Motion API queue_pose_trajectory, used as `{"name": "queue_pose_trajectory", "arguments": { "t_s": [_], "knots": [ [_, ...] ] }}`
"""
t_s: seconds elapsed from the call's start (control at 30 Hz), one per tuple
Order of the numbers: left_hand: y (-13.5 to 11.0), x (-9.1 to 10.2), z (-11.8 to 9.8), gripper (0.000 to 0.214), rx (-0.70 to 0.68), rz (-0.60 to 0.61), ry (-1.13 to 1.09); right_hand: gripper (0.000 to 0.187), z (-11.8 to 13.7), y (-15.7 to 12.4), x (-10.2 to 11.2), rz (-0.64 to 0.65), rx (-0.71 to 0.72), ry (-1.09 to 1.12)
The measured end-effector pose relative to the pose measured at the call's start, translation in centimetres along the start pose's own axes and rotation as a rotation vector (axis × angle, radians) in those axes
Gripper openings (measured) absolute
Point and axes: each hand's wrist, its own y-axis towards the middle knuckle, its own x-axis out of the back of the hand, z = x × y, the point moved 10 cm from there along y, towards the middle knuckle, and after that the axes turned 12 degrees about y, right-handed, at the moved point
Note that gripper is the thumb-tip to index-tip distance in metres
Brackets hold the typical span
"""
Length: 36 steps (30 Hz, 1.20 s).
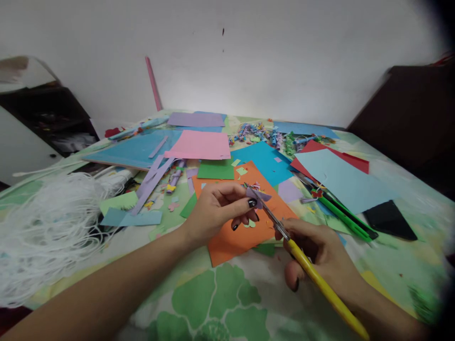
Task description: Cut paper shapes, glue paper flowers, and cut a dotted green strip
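Observation:
My left hand (225, 208) pinches a small piece of purple paper (261, 195) between thumb and fingertips, over the orange sheet (231, 239). My right hand (316, 255) grips yellow-handled scissors (302, 258), whose metal blades point up and left and meet the purple paper. Whether the blades are parted is hard to make out. Under the two hands, small paper cut-outs and colourful scraps (254, 187) lie on the orange sheet. Part of the scissor handles is hidden by my right hand.
A green box cutter (344, 215) lies on the right by a light blue sheet (348, 175) and a black object (391, 220). A tangle of white cord (50, 237) covers the left. Pink paper (201, 144), purple strips (152, 180) and curled paper bits (254, 131) sit farther back.

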Motion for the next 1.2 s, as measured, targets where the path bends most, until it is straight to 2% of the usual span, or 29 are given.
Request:
{"name": "queue_pose_trajectory", "arguments": {
  "t_s": [0.53, 0.8, 1.2],
  "knots": [
    [0.02, 0.34, 0.18, 0.009, 0.011, -0.024, -0.011, 0.029, -0.32, -0.01, 0.09, -0.006, -0.033, -0.028],
    [-0.06, -0.18, 0.72, 0.009, 0.039, 0.011, -0.025, 0.032, -0.12, 0.09, 0.00, 0.007, -0.014, -0.065],
    [-0.03, 0.03, 0.38, 0.007, 0.022, -0.008, -0.028, 0.035, 0.10, 0.02, -0.03, 0.005, -0.012, -0.096]
  ]
}}
